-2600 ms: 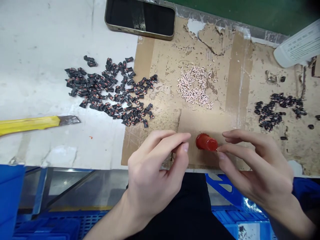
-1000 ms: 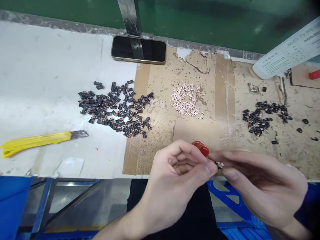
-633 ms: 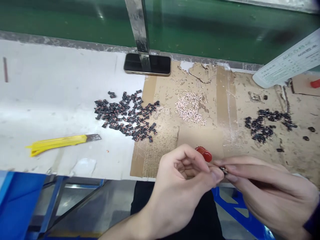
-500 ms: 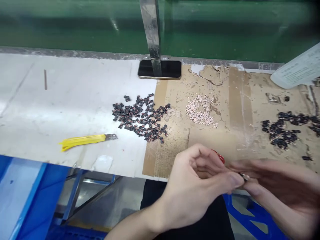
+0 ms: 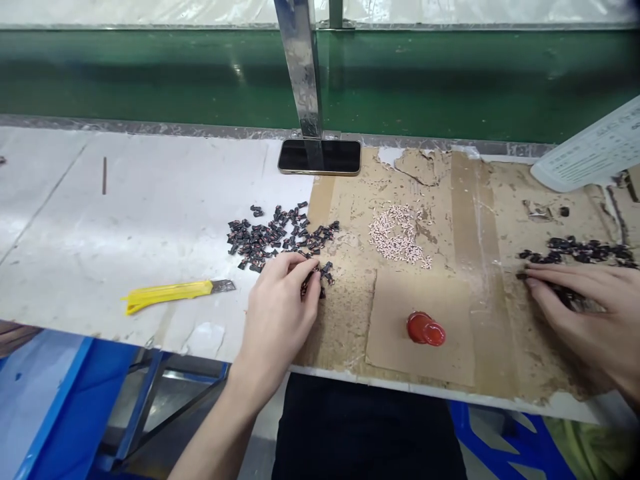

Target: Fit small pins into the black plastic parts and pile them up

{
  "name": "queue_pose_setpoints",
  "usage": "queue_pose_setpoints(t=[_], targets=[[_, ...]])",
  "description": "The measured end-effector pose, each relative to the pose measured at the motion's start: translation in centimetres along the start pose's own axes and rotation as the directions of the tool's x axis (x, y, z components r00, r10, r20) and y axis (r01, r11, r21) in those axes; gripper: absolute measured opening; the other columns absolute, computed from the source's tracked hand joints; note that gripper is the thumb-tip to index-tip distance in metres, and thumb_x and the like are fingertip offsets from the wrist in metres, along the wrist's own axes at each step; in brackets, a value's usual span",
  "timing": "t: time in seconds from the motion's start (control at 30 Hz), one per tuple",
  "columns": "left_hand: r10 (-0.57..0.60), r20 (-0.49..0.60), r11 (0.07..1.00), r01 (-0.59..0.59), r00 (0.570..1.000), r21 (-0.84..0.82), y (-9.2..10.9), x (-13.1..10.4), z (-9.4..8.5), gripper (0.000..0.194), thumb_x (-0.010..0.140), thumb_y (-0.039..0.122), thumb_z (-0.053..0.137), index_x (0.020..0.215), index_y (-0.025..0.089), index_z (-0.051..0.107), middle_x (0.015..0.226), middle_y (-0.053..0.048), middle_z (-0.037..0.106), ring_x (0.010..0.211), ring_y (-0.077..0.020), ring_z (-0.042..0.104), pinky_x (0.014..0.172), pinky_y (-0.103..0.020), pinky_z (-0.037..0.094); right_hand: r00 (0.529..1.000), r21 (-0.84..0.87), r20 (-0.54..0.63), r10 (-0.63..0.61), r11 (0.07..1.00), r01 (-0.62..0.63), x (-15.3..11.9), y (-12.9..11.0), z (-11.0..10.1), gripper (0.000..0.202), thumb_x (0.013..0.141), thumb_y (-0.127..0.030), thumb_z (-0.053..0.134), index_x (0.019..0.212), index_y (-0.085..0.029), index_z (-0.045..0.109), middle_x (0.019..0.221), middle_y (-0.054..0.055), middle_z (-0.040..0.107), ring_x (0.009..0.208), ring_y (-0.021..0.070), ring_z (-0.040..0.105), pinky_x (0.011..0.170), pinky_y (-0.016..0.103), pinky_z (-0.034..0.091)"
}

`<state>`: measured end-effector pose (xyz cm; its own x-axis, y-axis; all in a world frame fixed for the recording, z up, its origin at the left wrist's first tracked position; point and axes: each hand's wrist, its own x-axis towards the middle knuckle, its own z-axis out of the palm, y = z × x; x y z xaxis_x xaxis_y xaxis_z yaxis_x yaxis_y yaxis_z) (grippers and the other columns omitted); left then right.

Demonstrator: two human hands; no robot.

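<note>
My left hand (image 5: 280, 320) reaches into a pile of small black parts with coppery ends (image 5: 255, 240). Its thumb and index finger are drawn nearly together there; whatever lies between them is hidden. On the right, my right hand (image 5: 593, 317) lies low over another cluster of small black parts (image 5: 585, 250). A small dark piece (image 5: 522, 275) shows at its closed fingertips. Between the hands, a red, glossy small dish-like thing (image 5: 425, 329) rests on a square of cardboard (image 5: 390, 353). Behind it are scattered tiny pinkish bits (image 5: 395, 233).
A yellow utility knife (image 5: 170, 295), blade out, lies on the left. A phone (image 5: 320, 157) sits at the back by a metal post (image 5: 300, 73). A whitish bottle (image 5: 590, 150) leans in at the right. Part of another person's hand (image 5: 15, 337) shows at the left edge.
My hands have parted from in front of me: the left went to the left pile, the right to the right cluster. The red thing and cardboard square are now uncovered.
</note>
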<state>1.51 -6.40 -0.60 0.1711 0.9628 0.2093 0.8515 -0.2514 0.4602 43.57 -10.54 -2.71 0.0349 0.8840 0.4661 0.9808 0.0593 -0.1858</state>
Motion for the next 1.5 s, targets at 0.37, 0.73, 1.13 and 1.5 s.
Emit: queue_pose_setpoints(t=[0.37,0.73,1.13,1.5], targets=[[-0.068,-0.008,0.983,0.066,0.998,-0.169,-0.7,0.2,-0.1,0.014,0.101,0.017,0.062,0.109,0.022,0.072,0.103,-0.007,0.076,0.096,-0.0259,0.072,0.089,-0.042,0.059,0.92,0.273,0.244,-0.306,0.932,0.238,6.7,-13.6,4.3,0.026,0.102,-0.027,0.062,0.119,-0.023,0.08,0.124,0.01,0.079,0.108,0.0295,0.075,0.088,0.047,0.063],[-0.327,0.084,0.566,0.266,0.941,-0.78,1.9,-1.3,-0.7,0.021,0.094,0.018,0.078,0.115,0.021,0.074,0.102,-0.001,0.075,0.091,-0.0132,0.079,0.087,-0.021,0.065,0.918,0.337,0.23,-0.324,0.911,0.237,7.8,-14.4,4.8,0.026,0.1,-0.016,0.058,0.1,-0.021,0.083,0.102,0.008,0.085,0.091,0.0259,0.08,0.079,0.041,0.063],[-0.264,0.081,0.594,0.228,0.961,-0.771,3.5,-1.7,-0.5,0.012,0.1,0.015,0.072,0.108,0.022,0.077,0.1,0.0,0.082,0.089,-0.0127,0.08,0.086,-0.021,0.066,0.981,0.488,0.188,-0.054,0.872,-0.046,7.4,-13.9,3.1,0.01,0.091,-0.017,0.074,0.093,-0.023,0.081,0.091,0.003,0.084,0.081,0.0209,0.081,0.079,0.037,0.068],[0.234,-0.269,0.741,-0.351,0.934,-0.572,8.5,-0.2,1.3,0.011,0.099,0.007,0.072,0.105,0.016,0.075,0.098,-0.004,0.085,0.084,-0.0134,0.08,0.084,-0.023,0.067,0.707,0.701,0.707,0.005,-0.133,-0.701,3.4,-14.9,-1.5,0.018,0.083,-0.021,0.093,0.094,-0.032,0.082,0.087,-0.006,0.084,0.075,0.0062,0.081,0.075,0.009,0.064]])
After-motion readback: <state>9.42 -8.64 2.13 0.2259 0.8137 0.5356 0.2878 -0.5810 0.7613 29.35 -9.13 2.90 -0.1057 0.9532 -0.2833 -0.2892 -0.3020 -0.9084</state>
